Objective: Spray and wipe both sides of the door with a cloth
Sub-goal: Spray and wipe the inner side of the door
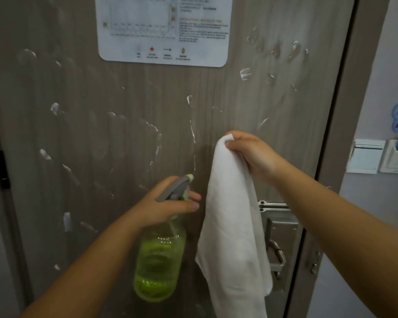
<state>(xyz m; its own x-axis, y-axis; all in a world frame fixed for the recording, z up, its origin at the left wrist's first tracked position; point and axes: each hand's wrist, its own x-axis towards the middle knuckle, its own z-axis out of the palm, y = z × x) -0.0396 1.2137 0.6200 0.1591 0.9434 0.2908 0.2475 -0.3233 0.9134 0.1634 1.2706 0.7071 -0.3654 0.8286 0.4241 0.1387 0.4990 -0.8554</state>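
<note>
Head view: left hand (168,206) grips the spray bottle (160,258); right fingers (233,143) pinch the cloth (232,226); best wipe the door (101,134) foam from twelve o'clock downward.

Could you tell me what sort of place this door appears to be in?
Probably a hotel or dormitory room: the door carries an evacuation-style notice, has a metal lock plate, and a key-card holder sits on the wall beside it.
</note>
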